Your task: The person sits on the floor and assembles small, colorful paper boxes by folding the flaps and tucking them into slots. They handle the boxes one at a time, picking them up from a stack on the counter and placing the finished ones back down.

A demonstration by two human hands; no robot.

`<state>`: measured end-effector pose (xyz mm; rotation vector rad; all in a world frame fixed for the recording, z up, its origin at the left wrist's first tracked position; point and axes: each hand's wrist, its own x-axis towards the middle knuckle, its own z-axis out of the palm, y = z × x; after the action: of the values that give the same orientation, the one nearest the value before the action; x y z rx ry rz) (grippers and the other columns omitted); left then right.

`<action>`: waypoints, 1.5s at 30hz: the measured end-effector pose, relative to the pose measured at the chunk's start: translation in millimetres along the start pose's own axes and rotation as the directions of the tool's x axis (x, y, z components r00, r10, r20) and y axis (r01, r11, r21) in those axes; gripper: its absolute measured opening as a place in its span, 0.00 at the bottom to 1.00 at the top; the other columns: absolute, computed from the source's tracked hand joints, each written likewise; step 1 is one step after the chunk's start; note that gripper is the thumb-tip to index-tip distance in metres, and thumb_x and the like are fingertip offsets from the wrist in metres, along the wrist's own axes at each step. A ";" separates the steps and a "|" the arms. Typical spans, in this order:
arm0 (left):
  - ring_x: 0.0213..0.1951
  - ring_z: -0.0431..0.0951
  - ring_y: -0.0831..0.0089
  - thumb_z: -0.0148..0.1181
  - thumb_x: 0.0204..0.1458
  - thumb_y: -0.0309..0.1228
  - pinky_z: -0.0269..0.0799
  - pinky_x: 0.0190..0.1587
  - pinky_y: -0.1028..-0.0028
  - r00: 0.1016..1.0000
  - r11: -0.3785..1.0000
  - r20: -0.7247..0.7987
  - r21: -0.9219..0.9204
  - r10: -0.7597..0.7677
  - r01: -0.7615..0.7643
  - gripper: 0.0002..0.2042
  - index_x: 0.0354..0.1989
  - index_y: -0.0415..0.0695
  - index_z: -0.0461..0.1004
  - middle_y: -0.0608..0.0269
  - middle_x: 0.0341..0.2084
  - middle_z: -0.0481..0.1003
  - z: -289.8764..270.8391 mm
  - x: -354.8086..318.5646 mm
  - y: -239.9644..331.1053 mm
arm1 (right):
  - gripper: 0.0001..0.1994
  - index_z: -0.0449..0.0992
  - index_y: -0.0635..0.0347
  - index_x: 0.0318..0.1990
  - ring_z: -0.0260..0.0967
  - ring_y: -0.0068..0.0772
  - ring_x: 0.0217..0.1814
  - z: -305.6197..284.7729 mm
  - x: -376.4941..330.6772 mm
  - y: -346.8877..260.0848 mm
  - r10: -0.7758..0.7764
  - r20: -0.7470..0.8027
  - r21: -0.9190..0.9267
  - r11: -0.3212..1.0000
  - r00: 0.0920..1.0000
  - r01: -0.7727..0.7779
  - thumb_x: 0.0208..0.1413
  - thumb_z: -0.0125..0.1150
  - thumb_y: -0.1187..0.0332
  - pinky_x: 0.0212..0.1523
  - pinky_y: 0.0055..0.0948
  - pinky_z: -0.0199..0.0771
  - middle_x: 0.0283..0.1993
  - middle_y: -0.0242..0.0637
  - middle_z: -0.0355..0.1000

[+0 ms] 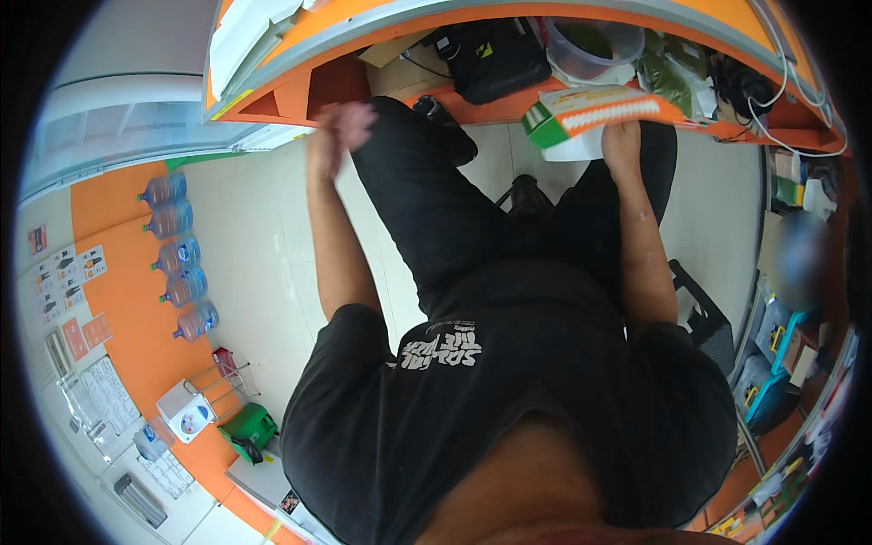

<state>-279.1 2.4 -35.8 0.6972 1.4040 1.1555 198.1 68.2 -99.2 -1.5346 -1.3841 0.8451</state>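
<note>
My right hand (621, 148) grips a green, white and orange cardboard box (595, 113) at its near right side, above my right thigh. The box is tilted, and a plain white panel shows along its lower edge. My left hand (343, 127) is raised beside my left knee, close to the front of the orange desk (263, 95). Motion smears its fingers, and nothing can be made out in them.
Under the desktop are a black bag (498, 64), a clear plastic tub (595, 47) and green packets (670, 73). A white cable (772, 132) hangs at the right. Large blue water bottles (173, 218) line the orange wall at left. Crowded shelves (790, 345) stand at right.
</note>
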 end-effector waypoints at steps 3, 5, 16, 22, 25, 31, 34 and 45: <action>0.46 0.78 0.66 0.52 0.66 0.40 0.69 0.60 0.65 0.653 0.841 -0.565 0.494 0.504 -0.220 0.18 0.50 0.36 0.74 0.53 0.43 0.78 -51.3 6.9 -16.7 | 0.20 0.65 0.64 0.58 0.69 0.61 0.61 1.3 -3.8 -37.1 0.160 0.007 -0.016 0.987 0.987 -0.160 0.65 0.49 0.61 0.62 0.43 0.64 0.54 0.60 0.73; 0.51 0.75 0.63 0.50 0.67 0.41 0.64 0.64 0.64 0.692 0.663 -0.348 0.704 0.633 -0.252 0.20 0.53 0.35 0.72 0.52 0.49 0.75 -23.4 -1.4 -26.1 | 0.18 0.64 0.63 0.57 0.69 0.62 0.61 9.8 -3.9 -33.8 0.169 0.031 -0.078 0.983 0.985 -0.166 0.66 0.49 0.61 0.61 0.46 0.65 0.52 0.60 0.74; 0.50 0.77 0.69 0.57 0.63 0.38 0.71 0.52 0.72 0.892 0.801 -0.115 0.500 0.438 -0.329 0.17 0.53 0.38 0.76 0.53 0.50 0.78 135.9 -64.8 -25.3 | 0.16 0.70 0.65 0.49 0.79 0.52 0.48 31.9 -16.2 -50.8 -0.083 0.109 -0.166 0.981 0.991 0.100 0.65 0.58 0.60 0.49 0.40 0.77 0.47 0.54 0.79; 0.37 0.79 0.76 0.60 0.62 0.40 0.73 0.37 0.76 0.981 0.997 0.176 -0.019 0.076 -0.074 0.16 0.48 0.40 0.74 0.63 0.39 0.78 233.1 -54.7 -23.3 | 0.13 0.72 0.58 0.45 0.77 0.47 0.44 39.4 -34.5 -95.0 -0.464 0.222 -0.319 0.796 0.857 0.514 0.57 0.64 0.63 0.45 0.42 0.77 0.48 0.41 0.78; 0.38 0.79 0.76 0.60 0.62 0.41 0.74 0.37 0.77 0.998 0.974 0.053 -0.221 -0.047 0.057 0.17 0.48 0.40 0.72 0.63 0.37 0.77 241.8 -39.5 -10.7 | 0.11 0.76 0.57 0.43 0.75 0.41 0.49 36.6 -49.0 -107.8 -0.629 0.212 -0.347 0.666 0.747 0.660 0.52 0.66 0.67 0.46 0.39 0.76 0.51 0.35 0.77; 0.35 0.80 0.73 0.65 0.58 0.32 0.78 0.41 0.75 0.996 0.972 0.059 -0.229 0.068 -0.053 0.14 0.47 0.36 0.75 0.61 0.38 0.79 235.4 -29.8 -17.2 | 0.09 0.76 0.60 0.43 0.76 0.37 0.47 25.8 -46.3 -114.3 -0.473 0.125 -0.124 0.865 0.872 0.486 0.57 0.65 0.69 0.46 0.33 0.75 0.50 0.38 0.78; 0.37 0.81 0.74 0.67 0.57 0.31 0.78 0.41 0.76 0.993 0.976 0.066 -0.202 0.095 -0.080 0.13 0.45 0.36 0.79 0.62 0.38 0.80 232.2 -31.9 -10.3 | 0.08 0.76 0.61 0.44 0.77 0.30 0.43 22.3 -40.5 -119.4 -0.130 0.155 0.190 0.977 0.979 0.099 0.61 0.63 0.69 0.43 0.28 0.76 0.52 0.36 0.78; 0.57 0.74 0.66 0.58 0.62 0.26 0.75 0.60 0.58 0.962 0.964 0.079 -0.055 0.263 -0.259 0.17 0.59 0.38 0.67 0.54 0.56 0.71 230.2 -55.3 -23.8 | 0.07 0.78 0.67 0.43 0.74 0.18 0.45 17.2 -37.7 -145.3 -0.213 0.297 0.451 0.890 0.931 0.060 0.60 0.62 0.75 0.44 0.21 0.75 0.64 0.37 0.71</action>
<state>-42.4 2.3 -10.4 0.9107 1.2363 1.3412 120.3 33.0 25.4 -0.9608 -1.4029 1.2758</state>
